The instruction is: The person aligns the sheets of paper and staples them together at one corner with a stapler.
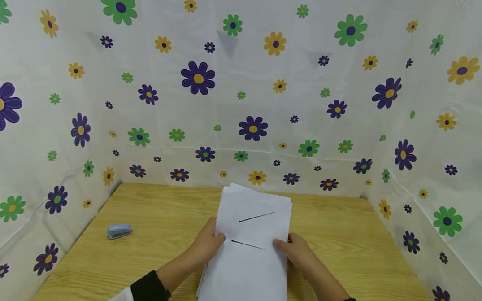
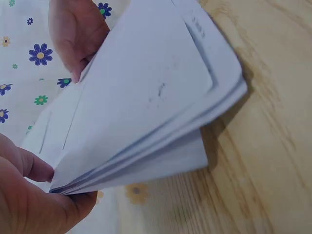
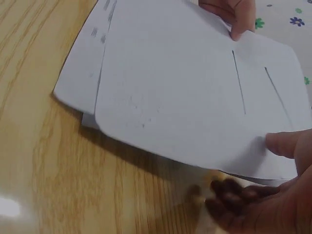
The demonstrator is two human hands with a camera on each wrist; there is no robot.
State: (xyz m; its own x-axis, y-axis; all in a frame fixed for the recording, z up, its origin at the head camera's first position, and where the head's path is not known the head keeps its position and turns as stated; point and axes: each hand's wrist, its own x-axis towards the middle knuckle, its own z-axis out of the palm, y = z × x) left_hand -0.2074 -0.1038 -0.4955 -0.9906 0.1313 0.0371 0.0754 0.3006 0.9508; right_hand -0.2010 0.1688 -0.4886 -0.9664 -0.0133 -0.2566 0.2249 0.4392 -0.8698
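While both hands work at the middle of the scene, a loose stack of white paper sheets (image 1: 245, 276) is held between them over the near middle of the pale wood-grain tabletop (image 1: 331, 222), its far end apparently raised. The left hand (image 1: 208, 241) has a closed grip on the stack's left edge, thumb on top and fingers beneath; the right hand (image 1: 299, 252) pinches the right edge in much the same way, its thumb pressed on the top sheet, which carries two thin dark lines (image 1: 256, 216). The edges do not match: one corner juts out at the far left, layers show along the near left side, and the left wrist view has several sheets fanned apart. The step in hand therefore looks like gathering and evening up the sheets, and the next move would seem to call for a light, equal pinch on both sides so that the layers can slide level without bending or slipping out. Well apart on the left side of the tabletop lies a small light-blue stapler (image 1: 119, 231), touched by neither hand.
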